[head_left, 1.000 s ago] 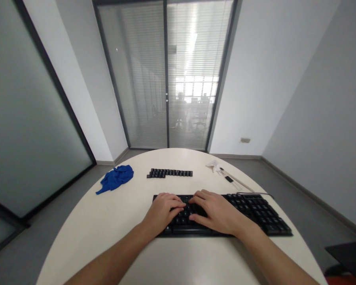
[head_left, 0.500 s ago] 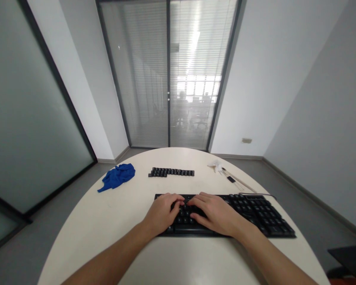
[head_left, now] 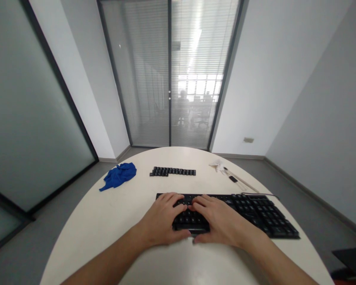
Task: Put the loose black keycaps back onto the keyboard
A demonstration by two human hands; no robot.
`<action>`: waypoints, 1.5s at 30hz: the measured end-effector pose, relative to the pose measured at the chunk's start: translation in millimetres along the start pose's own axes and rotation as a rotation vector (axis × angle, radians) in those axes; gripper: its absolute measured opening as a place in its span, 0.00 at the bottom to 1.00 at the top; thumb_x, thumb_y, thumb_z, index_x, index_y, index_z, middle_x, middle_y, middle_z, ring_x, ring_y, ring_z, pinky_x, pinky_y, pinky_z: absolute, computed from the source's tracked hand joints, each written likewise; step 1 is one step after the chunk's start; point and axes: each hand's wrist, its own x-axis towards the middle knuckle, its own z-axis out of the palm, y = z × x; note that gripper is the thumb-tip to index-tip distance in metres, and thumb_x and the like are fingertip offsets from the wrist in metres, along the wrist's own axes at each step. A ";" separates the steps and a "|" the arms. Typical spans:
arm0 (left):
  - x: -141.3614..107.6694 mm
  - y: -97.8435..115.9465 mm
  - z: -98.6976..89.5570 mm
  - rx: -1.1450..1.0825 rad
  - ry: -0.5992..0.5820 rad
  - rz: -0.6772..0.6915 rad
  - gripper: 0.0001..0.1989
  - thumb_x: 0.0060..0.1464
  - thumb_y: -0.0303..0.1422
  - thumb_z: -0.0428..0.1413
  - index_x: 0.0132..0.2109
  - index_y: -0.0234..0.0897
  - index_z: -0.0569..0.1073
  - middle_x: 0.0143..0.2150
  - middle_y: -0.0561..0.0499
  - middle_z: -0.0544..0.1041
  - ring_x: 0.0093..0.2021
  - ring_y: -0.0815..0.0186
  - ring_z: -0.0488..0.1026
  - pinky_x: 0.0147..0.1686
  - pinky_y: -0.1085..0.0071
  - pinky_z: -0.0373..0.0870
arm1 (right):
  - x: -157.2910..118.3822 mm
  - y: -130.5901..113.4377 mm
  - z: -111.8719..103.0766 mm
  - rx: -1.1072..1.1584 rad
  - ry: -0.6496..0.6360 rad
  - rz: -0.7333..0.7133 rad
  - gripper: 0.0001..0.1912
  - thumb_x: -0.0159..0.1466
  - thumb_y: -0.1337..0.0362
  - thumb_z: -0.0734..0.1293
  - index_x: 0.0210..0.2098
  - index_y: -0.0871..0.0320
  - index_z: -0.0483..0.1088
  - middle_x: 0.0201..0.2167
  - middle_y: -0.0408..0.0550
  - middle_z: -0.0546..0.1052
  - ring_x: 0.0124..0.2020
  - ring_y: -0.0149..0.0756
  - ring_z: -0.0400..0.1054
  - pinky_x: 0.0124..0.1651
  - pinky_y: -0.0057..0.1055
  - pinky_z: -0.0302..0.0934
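A black keyboard (head_left: pixel 280 221) lies along the near part of the round table, bare gaps and keys showing between my hands. My left hand (head_left: pixel 163 221) rests over its left end, fingers on the keys and thumb stretched along the front edge. Beside it, my right hand (head_left: pixel 225 221) lies over the middle part, its thumb also reaching to the front edge. The two index fingertips come close together over the keys. Both hands are open, with fingers and thumbs apart. What lies directly under the fingertips is hidden. Loose black keycaps (head_left: pixel 173 171) sit in rows beyond the keyboard.
A crumpled blue cloth (head_left: pixel 120 175) lies at the left of the white table (head_left: pixel 106 229). At the back right are a white tissue (head_left: pixel 218 165), a thin stick (head_left: pixel 243 181) and a small black-and-wire tool (head_left: pixel 233 179). A dark cable (head_left: pixel 264 194) runs behind the keyboard.
My thumbs have moved down and out to the keyboard's front edge. Both hands have spread wider and come slightly nearer to me. The view has shifted a little.
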 end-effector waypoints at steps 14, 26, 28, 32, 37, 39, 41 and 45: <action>-4.1 -2.6 9.4 -0.012 -0.135 -0.041 0.37 0.48 0.51 0.66 0.60 0.38 0.67 0.69 0.35 0.60 0.70 0.41 0.53 0.66 0.39 0.49 | 4.3 -7.8 -2.1 -0.018 -0.035 0.067 0.31 0.49 0.53 0.79 0.50 0.57 0.76 0.46 0.53 0.76 0.48 0.52 0.69 0.51 0.44 0.65; -5.4 -5.1 14.4 0.010 -0.131 -0.030 0.37 0.49 0.51 0.64 0.60 0.37 0.67 0.71 0.35 0.57 0.72 0.41 0.50 0.67 0.39 0.48 | 3.9 -1.6 2.6 -0.008 -0.008 0.002 0.30 0.50 0.52 0.78 0.49 0.56 0.74 0.47 0.53 0.75 0.49 0.50 0.68 0.54 0.44 0.64; -5.1 -2.6 11.3 0.004 -0.131 -0.034 0.35 0.51 0.50 0.64 0.60 0.37 0.68 0.71 0.36 0.57 0.72 0.41 0.50 0.67 0.40 0.48 | 3.7 2.5 3.8 -0.001 0.001 -0.017 0.31 0.49 0.51 0.78 0.49 0.56 0.73 0.47 0.52 0.74 0.49 0.50 0.67 0.54 0.44 0.63; -4.1 1.3 4.3 -0.049 -0.131 -0.061 0.27 0.58 0.46 0.59 0.60 0.38 0.68 0.71 0.39 0.59 0.71 0.45 0.52 0.67 0.42 0.49 | 3.5 6.3 4.6 0.005 0.001 -0.031 0.33 0.49 0.48 0.78 0.50 0.56 0.72 0.48 0.53 0.74 0.49 0.50 0.67 0.54 0.44 0.63; 3.3 -10.4 -0.7 -0.101 0.045 -0.082 0.12 0.66 0.37 0.51 0.51 0.40 0.74 0.60 0.45 0.73 0.61 0.55 0.68 0.63 0.52 0.60 | 2.4 6.3 4.0 0.016 0.006 -0.035 0.36 0.51 0.45 0.77 0.53 0.56 0.70 0.47 0.53 0.74 0.49 0.50 0.67 0.53 0.45 0.63; 8.9 -23.6 -1.4 -0.076 0.165 -0.119 0.09 0.66 0.35 0.52 0.48 0.40 0.74 0.52 0.47 0.78 0.54 0.57 0.72 0.59 0.57 0.65 | 1.9 6.1 3.7 0.006 0.003 -0.030 0.37 0.50 0.46 0.77 0.54 0.56 0.70 0.47 0.53 0.74 0.49 0.50 0.67 0.53 0.45 0.63; 15.0 -40.8 -1.6 -0.014 0.265 -0.208 0.07 0.63 0.33 0.54 0.46 0.39 0.75 0.49 0.47 0.78 0.51 0.57 0.73 0.55 0.58 0.67 | 1.5 5.8 3.2 -0.001 0.001 -0.029 0.38 0.50 0.46 0.78 0.54 0.57 0.69 0.48 0.53 0.74 0.49 0.50 0.67 0.53 0.45 0.63; 26.2 -78.0 -0.7 0.100 0.314 -0.331 0.08 0.63 0.31 0.55 0.48 0.38 0.75 0.49 0.48 0.78 0.50 0.58 0.74 0.53 0.61 0.69 | 1.3 5.3 2.0 0.012 0.002 -0.038 0.38 0.51 0.46 0.77 0.55 0.57 0.69 0.50 0.54 0.74 0.50 0.50 0.67 0.55 0.45 0.62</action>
